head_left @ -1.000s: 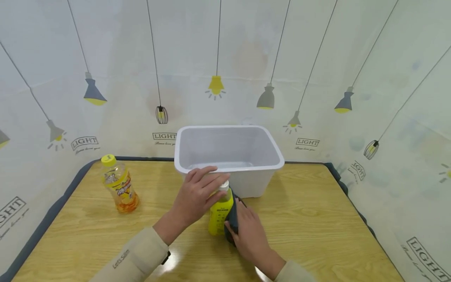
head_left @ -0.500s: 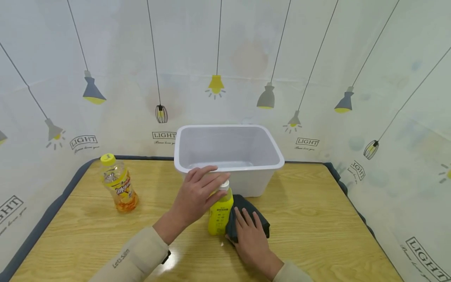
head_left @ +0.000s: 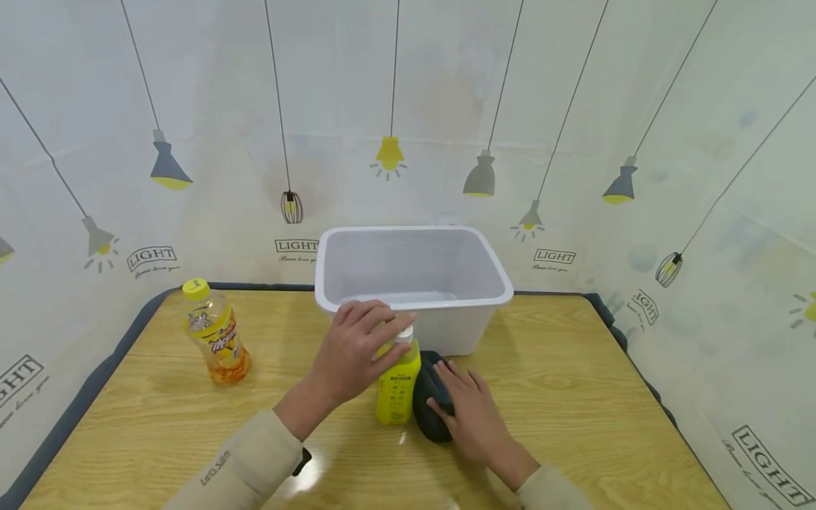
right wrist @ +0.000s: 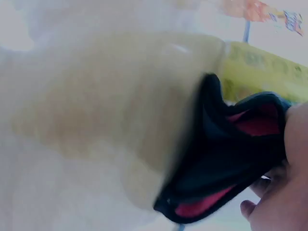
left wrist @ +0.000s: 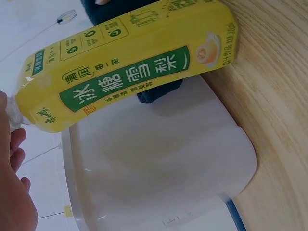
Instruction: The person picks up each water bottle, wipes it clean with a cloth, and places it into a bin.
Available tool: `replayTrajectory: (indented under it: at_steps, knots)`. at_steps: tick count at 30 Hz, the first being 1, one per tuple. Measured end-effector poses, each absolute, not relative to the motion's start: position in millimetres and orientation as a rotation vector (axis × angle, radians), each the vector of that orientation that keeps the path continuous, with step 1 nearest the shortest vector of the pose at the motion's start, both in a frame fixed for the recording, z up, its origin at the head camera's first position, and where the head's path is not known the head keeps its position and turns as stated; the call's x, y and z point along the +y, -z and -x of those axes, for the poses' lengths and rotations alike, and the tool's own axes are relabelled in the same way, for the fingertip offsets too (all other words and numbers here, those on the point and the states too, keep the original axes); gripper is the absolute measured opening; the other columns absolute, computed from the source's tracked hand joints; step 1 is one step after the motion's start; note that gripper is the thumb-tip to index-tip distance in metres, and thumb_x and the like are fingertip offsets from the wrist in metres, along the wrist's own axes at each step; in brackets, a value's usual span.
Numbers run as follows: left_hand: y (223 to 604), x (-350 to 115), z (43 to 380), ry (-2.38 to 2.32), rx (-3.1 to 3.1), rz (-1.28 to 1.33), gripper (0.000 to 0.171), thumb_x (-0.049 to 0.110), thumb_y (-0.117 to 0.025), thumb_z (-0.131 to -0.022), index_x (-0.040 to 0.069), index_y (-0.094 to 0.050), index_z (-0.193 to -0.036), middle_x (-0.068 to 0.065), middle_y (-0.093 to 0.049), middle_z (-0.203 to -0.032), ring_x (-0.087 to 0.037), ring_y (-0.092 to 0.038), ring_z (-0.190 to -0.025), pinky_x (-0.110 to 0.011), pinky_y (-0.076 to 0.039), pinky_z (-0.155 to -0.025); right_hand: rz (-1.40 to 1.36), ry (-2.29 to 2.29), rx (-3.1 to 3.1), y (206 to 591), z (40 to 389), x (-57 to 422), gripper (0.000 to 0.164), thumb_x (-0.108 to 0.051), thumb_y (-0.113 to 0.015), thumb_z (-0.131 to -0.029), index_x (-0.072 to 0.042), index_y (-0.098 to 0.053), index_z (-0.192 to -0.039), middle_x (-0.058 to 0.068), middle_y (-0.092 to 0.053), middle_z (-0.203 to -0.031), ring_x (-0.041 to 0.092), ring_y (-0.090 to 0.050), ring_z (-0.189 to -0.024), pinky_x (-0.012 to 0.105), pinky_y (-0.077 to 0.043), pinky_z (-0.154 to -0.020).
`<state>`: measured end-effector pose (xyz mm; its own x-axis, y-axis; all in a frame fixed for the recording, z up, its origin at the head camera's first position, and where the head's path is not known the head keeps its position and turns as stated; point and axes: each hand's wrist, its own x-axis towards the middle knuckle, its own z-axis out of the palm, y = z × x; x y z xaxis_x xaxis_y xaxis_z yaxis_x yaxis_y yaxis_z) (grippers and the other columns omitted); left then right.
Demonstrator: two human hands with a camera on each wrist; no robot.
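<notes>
A yellow drink bottle [head_left: 397,397] with a white cap stands upright on the table. My left hand [head_left: 353,354] holds it at the neck and cap; in the left wrist view its green label [left wrist: 125,79] faces the camera. Against the bottle's right side my right hand [head_left: 474,418] grips a dark, folded cloth [head_left: 426,397]. In the right wrist view this cloth [right wrist: 221,159] has black edging and a red inner side, and it bulges open in folds close to the yellow bottle.
A white plastic tub [head_left: 449,333] stands just behind the bottle. At the left, a clear bottle [head_left: 223,350] with a yellow cap and a little orange liquid stands on the wooden table [head_left: 574,397]. A lamp-printed backdrop [head_left: 440,184] encloses the table's back and sides.
The cloth was pressed narrow on the bottle's side, then spread out flatter under my right hand; now it is bunched and folded. My right hand has shifted slightly right; the left hand stays put.
</notes>
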<state>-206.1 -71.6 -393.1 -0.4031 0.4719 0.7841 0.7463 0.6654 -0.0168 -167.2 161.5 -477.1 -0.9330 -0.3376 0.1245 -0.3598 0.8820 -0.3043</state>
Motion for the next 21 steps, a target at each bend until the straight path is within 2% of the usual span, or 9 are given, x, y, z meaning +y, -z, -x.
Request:
replayTrajectory:
  at_steps: [6,12,15,18,21]
  knots:
    - [391,-74,207,0.500,-2.096,0.960,0.043,0.032,-0.064,-0.090,0.019,-0.063,-0.131,0.003,-0.070,-0.113,-0.020,-0.057,-0.112,-0.037,-0.041,-0.095,-0.544,-0.599,-2.806,457,169,175,0.056,-0.036,-0.054,-0.099,-0.006,-0.046,-0.145,0.010,-0.050,-0.148,0.029,-0.043,-0.140,0.053,-0.030,-0.115]
    - [387,-78,208,0.576,-2.137,1.009,0.038,0.025,-0.059,-0.091,0.020,-0.064,-0.129,0.004,-0.070,-0.120,-0.020,-0.056,-0.119,-0.039,-0.040,-0.099,-0.561,-0.634,-2.725,443,168,177,0.053,-0.034,-0.053,-0.100,-0.008,-0.046,-0.145,0.009,-0.050,-0.147,0.027,-0.043,-0.140,0.052,-0.031,-0.115]
    - [386,-79,208,0.556,-2.137,1.013,0.038,0.031,-0.064,-0.091,0.022,-0.065,-0.128,0.005,-0.068,-0.121,-0.020,-0.056,-0.120,-0.039,-0.040,-0.098,-0.569,-0.643,-2.723,439,167,175,0.052,-0.034,-0.052,-0.101,-0.008,-0.046,-0.145,0.009,-0.050,-0.147,0.027,-0.043,-0.140,0.052,-0.031,-0.115]
    - [384,-79,208,0.533,-2.111,1.006,0.043,0.039,-0.071,-0.086,0.024,-0.066,-0.126,0.005,-0.068,-0.115,-0.019,-0.057,-0.117,-0.040,-0.040,-0.096,-0.572,-0.654,-2.713,435,166,174,0.052,-0.034,-0.052,-0.101,-0.008,-0.046,-0.145,0.010,-0.051,-0.147,0.029,-0.045,-0.139,0.053,-0.032,-0.114]
    - [383,-79,208,0.530,-2.093,1.007,0.046,0.040,-0.075,-0.082,0.025,-0.067,-0.125,0.006,-0.070,-0.110,-0.019,-0.058,-0.116,-0.040,-0.041,-0.096,-0.571,-0.680,-2.691,430,164,172,0.051,-0.032,-0.053,-0.100,-0.008,-0.046,-0.145,0.010,-0.052,-0.146,0.030,-0.046,-0.137,0.053,-0.034,-0.112]
